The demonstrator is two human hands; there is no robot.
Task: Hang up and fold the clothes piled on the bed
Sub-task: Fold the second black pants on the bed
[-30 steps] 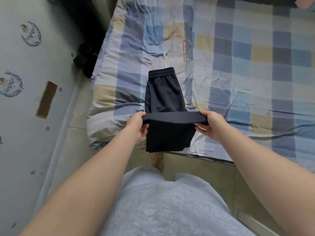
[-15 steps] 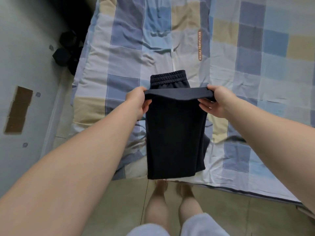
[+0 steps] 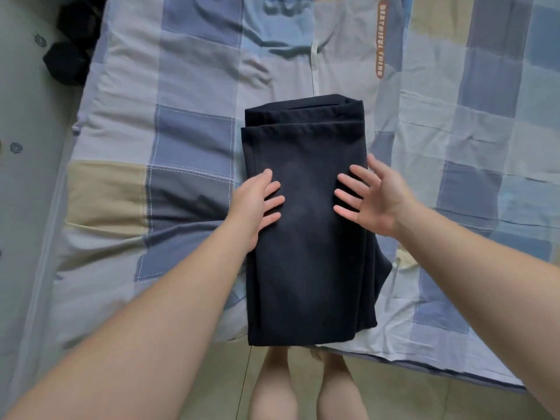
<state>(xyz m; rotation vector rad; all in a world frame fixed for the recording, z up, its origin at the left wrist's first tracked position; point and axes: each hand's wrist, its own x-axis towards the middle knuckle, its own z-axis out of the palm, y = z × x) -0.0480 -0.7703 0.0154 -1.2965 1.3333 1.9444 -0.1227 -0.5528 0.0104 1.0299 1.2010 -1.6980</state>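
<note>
Two spread hands, left hand and right hand, flanked the folded trousers; gripping nothing; long axis ran straight away from me on the bed.

matt dark cloth trousers

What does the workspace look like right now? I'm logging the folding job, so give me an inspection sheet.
Surface: bed with checked quilt, wrinkled.
Job's things: dark trousers folded over, lying flat at the bed's near edge, lower end at or just past that edge.
Clutter: nothing seen on the bed; no other clothes in view.
Grippers: left hand flat on the trousers' left edge; right hand open, fingers spread, at the right edge; contact unclear.
Cables: nothing seen.
Surroundings: dark objects on the floor left of the bed; tiled floor; bare legs below.
</note>
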